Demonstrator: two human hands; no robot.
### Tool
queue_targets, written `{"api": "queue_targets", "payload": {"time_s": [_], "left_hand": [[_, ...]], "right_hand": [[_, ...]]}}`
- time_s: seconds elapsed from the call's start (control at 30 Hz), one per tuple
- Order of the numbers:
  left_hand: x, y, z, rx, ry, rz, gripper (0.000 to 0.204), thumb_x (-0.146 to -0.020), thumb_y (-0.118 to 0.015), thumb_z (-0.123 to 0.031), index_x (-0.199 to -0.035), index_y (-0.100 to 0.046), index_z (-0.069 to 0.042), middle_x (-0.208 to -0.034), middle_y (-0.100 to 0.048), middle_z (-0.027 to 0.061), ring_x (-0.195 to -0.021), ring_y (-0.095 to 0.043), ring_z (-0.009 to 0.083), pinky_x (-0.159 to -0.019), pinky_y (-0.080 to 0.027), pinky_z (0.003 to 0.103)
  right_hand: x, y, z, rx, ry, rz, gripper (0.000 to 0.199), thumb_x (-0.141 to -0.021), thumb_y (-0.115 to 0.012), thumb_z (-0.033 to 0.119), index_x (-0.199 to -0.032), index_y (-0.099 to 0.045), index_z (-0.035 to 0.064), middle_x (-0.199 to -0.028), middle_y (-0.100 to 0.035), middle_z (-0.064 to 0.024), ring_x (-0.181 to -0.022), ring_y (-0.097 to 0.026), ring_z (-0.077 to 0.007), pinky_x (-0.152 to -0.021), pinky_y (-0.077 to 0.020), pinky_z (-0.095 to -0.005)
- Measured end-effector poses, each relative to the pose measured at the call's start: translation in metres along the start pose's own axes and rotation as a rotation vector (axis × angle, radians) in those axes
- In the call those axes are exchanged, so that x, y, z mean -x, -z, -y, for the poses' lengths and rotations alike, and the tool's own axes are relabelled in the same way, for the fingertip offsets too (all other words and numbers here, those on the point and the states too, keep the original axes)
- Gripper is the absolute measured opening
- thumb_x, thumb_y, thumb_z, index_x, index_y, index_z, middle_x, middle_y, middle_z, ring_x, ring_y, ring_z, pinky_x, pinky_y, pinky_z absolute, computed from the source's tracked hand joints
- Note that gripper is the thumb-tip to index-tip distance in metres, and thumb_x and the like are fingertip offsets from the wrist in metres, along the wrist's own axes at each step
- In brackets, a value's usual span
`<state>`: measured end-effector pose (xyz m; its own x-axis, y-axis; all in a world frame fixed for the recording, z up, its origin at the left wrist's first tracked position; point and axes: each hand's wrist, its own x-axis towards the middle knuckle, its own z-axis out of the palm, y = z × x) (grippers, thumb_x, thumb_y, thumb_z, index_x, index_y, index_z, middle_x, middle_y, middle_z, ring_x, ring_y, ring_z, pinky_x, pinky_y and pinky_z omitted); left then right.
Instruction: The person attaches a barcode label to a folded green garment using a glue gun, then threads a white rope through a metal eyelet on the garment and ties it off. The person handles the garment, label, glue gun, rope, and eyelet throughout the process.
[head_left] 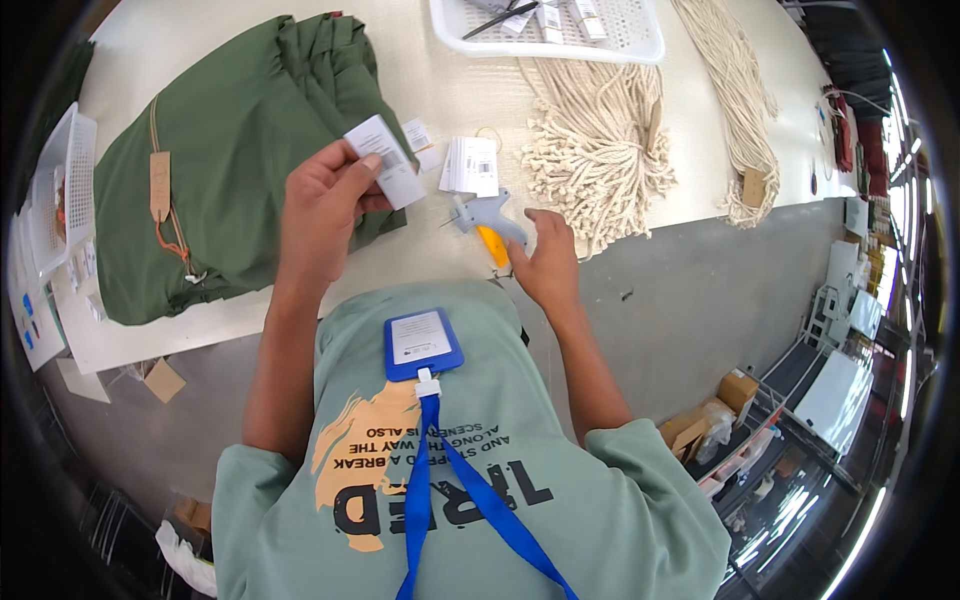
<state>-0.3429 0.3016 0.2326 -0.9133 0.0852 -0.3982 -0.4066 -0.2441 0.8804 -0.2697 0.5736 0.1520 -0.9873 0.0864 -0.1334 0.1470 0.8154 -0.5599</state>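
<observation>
A white paper tag point(388, 160) with printing is pinched between the thumb and fingers of my left hand point(335, 190), beside a folded dark green garment point(230, 140). My right hand point(545, 255) is at the table's front edge, thumb and forefinger apart, just right of a grey-blue tagging gun point(487, 215) with a yellow trigger. Its thumb is close to the gun's handle; whether they touch I cannot tell. Behind the gun lies a stack of white tags point(470, 165), and another loose white tag point(421, 142) rests between that stack and the garment.
Bundles of cream cord point(605, 150) lie to the right, with a second long bundle point(730, 90) farther right. A white basket point(640, 45) holding tags and a black pen stands at the back. A brown tag point(160, 185) hangs on the garment. Another white basket point(60, 190) is far left.
</observation>
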Motion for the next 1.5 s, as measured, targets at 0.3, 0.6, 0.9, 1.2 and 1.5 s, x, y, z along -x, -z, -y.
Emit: {"api": "queue_targets", "payload": {"time_s": [0.3,0.6,0.9,1.2,1.5], "left_hand": [[0.018,0.005,-0.005,0.087,0.056,0.041,0.03,-0.1,-0.051,-0.01,-0.126,-0.057,0.004,-0.109,-0.073,0.0209,-0.095,-0.074,0.0232,-0.082,-0.061,0.036],[0.026,0.045,-0.023,0.167,0.019,0.027,0.023,-0.093,-0.061,-0.003,-0.116,-0.056,-0.001,-0.103,-0.073,0.0166,-0.084,-0.074,0.0198,-0.068,-0.062,0.032],[0.052,0.107,-0.049,-0.234,-0.144,0.063,0.028,-0.095,-0.06,-0.002,-0.123,-0.058,0.002,-0.094,-0.072,0.0086,-0.081,-0.07,0.0106,-0.066,-0.059,0.027],[0.095,0.166,-0.057,-0.155,-0.29,0.015,0.016,-0.099,-0.061,-0.006,-0.11,-0.068,0.003,-0.09,-0.074,0.0057,-0.077,-0.067,0.0063,-0.068,-0.055,0.022],[0.129,0.218,-0.069,-0.182,-0.327,0.004,0.023,-0.097,-0.062,0.0,-0.118,-0.067,0.006,-0.099,-0.075,0.0106,-0.087,-0.072,0.0116,-0.074,-0.061,0.026]], "right_hand": [[0.007,-0.059,-0.011,0.246,0.0,0.02,0.066,-0.073,-0.085,0.034,-0.125,-0.059,0.0042,-0.118,-0.056,-0.0127,-0.109,-0.053,-0.0335,-0.091,-0.0439,-0.0479],[0.032,-0.048,-0.03,0.159,-0.152,0.066,0.067,-0.067,-0.088,0.031,-0.115,-0.06,-0.0049,-0.109,-0.056,-0.0213,-0.103,-0.056,-0.0367,-0.088,-0.0498,-0.0444],[0.103,-0.012,0.118,-1.014,-0.32,0.021,0.045,-0.085,-0.075,0.011,-0.124,-0.058,-0.004,-0.105,-0.068,-0.016,-0.092,-0.07,-0.0268,-0.082,-0.0599,-0.0408],[0.093,-0.056,0.275,-1.198,-0.03,-0.058,0.044,-0.094,-0.065,0.015,-0.132,-0.055,-0.0068,-0.111,-0.07,-0.0192,-0.096,-0.072,-0.0288,-0.082,-0.0604,-0.0418],[0.11,-0.085,0.331,-1.152,-0.09,-0.12,0.033,-0.091,-0.075,0.018,-0.111,-0.07,-0.0071,-0.097,-0.073,-0.0092,-0.089,-0.067,-0.0128,-0.082,-0.0526,-0.0278]]}}
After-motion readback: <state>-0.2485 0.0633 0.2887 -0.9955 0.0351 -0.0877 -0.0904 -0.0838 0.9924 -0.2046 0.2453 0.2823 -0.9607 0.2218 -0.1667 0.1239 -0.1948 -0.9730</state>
